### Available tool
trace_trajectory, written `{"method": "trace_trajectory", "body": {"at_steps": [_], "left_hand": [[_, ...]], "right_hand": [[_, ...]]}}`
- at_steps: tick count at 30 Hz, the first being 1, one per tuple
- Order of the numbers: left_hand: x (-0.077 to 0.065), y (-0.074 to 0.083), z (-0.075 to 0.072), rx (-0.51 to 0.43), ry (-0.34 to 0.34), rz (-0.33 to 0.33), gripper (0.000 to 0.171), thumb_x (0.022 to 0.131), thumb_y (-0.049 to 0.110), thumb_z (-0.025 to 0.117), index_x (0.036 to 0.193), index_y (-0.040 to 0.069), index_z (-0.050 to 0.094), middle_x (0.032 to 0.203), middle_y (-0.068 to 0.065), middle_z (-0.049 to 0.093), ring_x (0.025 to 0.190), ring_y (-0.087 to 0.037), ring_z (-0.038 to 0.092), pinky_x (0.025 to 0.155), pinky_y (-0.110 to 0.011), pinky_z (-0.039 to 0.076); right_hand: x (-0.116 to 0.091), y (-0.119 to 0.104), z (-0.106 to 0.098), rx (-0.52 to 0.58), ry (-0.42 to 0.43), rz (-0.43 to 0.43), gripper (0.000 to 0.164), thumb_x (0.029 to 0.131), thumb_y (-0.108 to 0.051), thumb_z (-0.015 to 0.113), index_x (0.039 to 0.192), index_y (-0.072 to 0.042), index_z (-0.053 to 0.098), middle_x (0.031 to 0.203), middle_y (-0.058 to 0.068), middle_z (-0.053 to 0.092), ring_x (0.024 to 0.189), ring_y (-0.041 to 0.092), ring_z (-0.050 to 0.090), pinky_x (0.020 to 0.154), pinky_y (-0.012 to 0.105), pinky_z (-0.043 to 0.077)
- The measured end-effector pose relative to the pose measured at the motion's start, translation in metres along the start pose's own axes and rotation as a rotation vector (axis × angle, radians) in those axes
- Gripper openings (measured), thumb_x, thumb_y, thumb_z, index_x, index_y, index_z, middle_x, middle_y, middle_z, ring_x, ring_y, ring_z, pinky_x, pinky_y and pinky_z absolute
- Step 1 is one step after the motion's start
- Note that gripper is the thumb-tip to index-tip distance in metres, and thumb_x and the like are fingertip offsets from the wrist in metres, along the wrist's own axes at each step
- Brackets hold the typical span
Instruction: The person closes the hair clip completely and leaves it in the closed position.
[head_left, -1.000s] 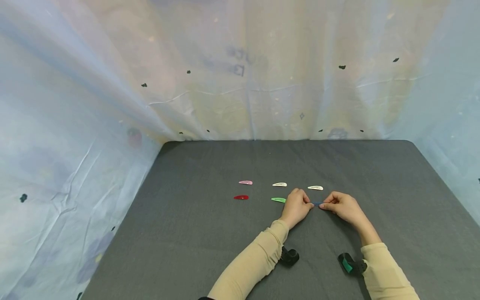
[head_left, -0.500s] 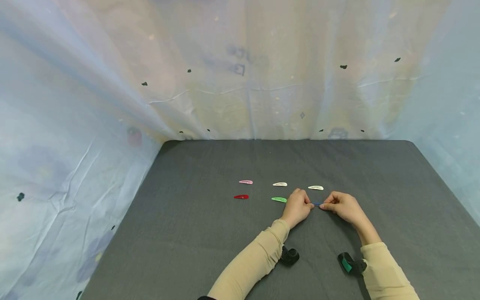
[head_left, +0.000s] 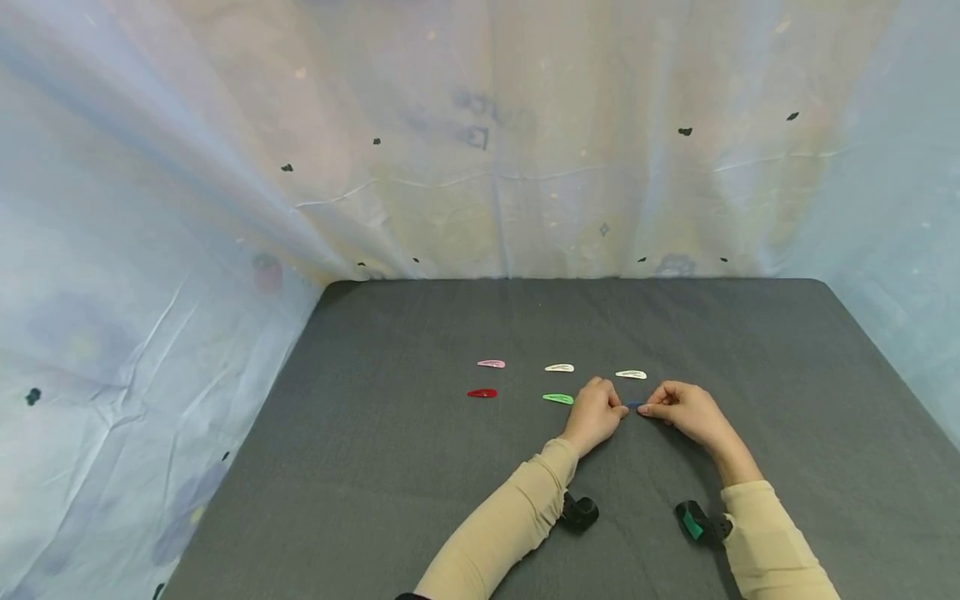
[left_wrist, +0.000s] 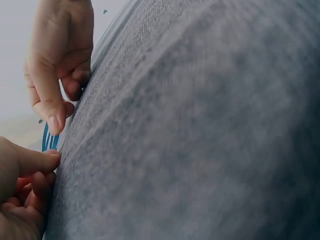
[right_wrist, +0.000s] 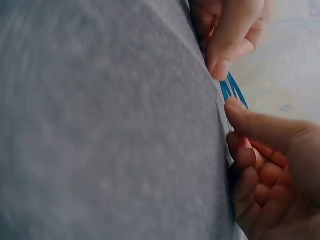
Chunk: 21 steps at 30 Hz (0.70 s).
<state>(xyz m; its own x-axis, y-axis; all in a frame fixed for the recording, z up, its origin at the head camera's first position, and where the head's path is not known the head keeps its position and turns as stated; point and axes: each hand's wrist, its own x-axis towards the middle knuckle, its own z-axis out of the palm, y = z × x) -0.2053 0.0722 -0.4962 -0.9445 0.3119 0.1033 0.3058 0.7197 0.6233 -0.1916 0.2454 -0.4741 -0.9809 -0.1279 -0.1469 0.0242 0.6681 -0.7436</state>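
Observation:
A blue snap hair clip (head_left: pixel 634 406) spans the small gap between my two hands, close over the grey cloth. My left hand (head_left: pixel 595 416) pinches one end of it between thumb and fingers. At the other end, my right hand (head_left: pixel 687 410) pinches it too. Both wrist views show the blue clip (left_wrist: pixel 49 137) between the thumbs, its ends hidden under the fingers. Just left of my left hand lies a green hair clip (head_left: pixel 558 399). Behind the hands lies a cream hair clip (head_left: pixel 631 375).
Farther left on the grey-covered table (head_left: pixel 375 467) lie a red hair clip (head_left: pixel 482 393), a pink hair clip (head_left: pixel 491 364) and another cream hair clip (head_left: pixel 559 367). With the others they form two rough rows. A pale printed curtain (head_left: pixel 525 167) hangs behind the table.
Both hands stay in place, pinching the blue hair clip. Slightly more of its blue side shows between the fingers now. The other clips have not moved.

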Motion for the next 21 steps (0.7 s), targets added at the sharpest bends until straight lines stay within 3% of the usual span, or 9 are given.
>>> {"method": "trace_trajectory", "body": {"at_steps": [6,12,21], "left_hand": [[0.0,-0.006,0.0,-0.032,0.005,0.078,0.022,0.079,0.018,0.073,0.068,0.012,0.055,0.072,0.003,0.051,0.059,-0.002,0.04,0.055,-0.011,0.031],[-0.002,-0.007,0.002,-0.039,0.013,0.128,0.024,0.081,0.018,0.071,0.069,0.014,0.05,0.07,0.004,0.048,0.059,-0.001,0.038,0.054,-0.01,0.029],[-0.003,-0.008,0.002,-0.026,0.048,0.171,0.028,0.081,0.016,0.07,0.067,0.014,0.046,0.071,0.003,0.045,0.062,-0.003,0.038,0.056,-0.01,0.027]], "right_hand": [[0.0,0.002,-0.005,0.067,-0.11,0.033,0.04,0.087,-0.037,0.064,0.103,-0.001,0.062,0.074,-0.001,0.06,0.063,0.008,0.05,0.058,0.025,0.044],[0.0,0.004,-0.011,0.023,-0.15,0.032,0.041,0.091,-0.043,0.055,0.098,-0.004,0.066,0.078,0.001,0.06,0.069,0.009,0.051,0.06,0.025,0.044],[0.002,0.004,-0.015,0.035,-0.207,0.032,0.04,0.091,-0.042,0.055,0.097,-0.005,0.068,0.082,0.002,0.063,0.07,0.01,0.052,0.062,0.026,0.045]]}}
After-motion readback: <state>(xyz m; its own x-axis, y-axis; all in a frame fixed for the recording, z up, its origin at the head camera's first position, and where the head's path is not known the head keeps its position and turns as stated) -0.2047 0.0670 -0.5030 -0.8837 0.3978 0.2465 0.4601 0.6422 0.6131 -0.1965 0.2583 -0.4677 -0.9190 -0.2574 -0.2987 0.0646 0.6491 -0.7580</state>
